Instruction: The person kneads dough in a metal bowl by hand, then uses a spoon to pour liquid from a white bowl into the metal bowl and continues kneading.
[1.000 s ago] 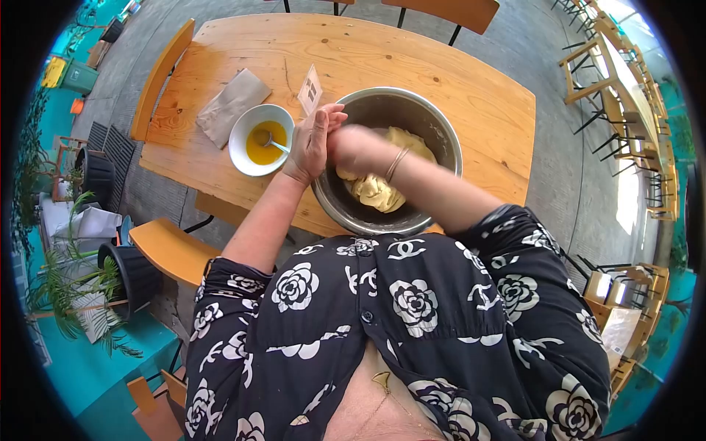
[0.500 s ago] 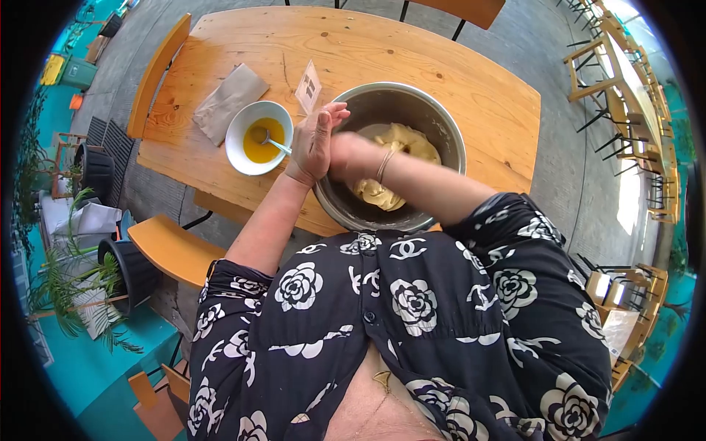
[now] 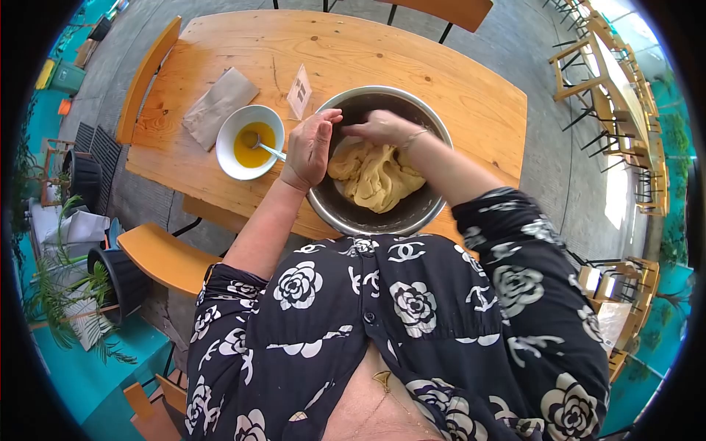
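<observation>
At the left of the wooden table (image 3: 441, 81), a paper napkin (image 3: 220, 109) lies just beside the white bowl (image 3: 228, 154); this bowl holds a yellow liquid (image 3: 254, 159) and a spoon (image 3: 271, 151), whose handle points toward the left hand (image 3: 307, 151); a small card (image 3: 299, 92) stands beyond that hand. The left hand is flat, fingers extended, at the left rim of the steel bowl (image 3: 379, 99); whether it bears on the rim cannot be told. The dough (image 3: 379, 180) sits inside the steel bowl, soft and folded; the right hand (image 3: 384, 128) is over its far side, blurred, so any pinch or grip cannot be told. For good working, the left hand should brace the rim against turning; the left wrist should clear the spoon handle; the right hand should draw dough off the wall and fold it inward, evenly, without tearing.
</observation>
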{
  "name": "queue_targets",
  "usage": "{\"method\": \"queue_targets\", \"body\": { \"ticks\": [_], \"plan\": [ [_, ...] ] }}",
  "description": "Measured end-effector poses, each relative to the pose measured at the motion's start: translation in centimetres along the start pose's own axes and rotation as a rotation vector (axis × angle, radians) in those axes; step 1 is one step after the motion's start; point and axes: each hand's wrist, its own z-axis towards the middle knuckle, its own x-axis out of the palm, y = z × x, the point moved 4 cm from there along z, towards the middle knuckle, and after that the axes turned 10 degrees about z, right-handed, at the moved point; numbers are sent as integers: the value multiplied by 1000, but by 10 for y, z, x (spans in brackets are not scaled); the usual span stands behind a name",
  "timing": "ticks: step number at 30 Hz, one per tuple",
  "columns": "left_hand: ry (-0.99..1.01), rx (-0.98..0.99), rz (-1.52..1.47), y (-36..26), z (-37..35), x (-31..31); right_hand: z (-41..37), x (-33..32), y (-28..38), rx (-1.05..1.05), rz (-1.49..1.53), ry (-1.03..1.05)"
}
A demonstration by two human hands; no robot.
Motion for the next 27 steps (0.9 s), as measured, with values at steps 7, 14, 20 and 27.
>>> {"method": "queue_targets", "body": {
  "ticks": [7, 14, 20, 27],
  "plan": [
    [29, 103, 169, -10, -1, -4, -57, 43, 48, -270, -416, 212],
    [98, 181, 193, -17, -1, 14, -146, 38, 10, -433, -574, 50],
    [142, 170, 226, -22, -3, 14, -120, 45, -8, -488, -659, -177],
    [183, 139, 188, -15, 5, 14, -61, 37, -13, -255, -340, -391]
  ]
}}
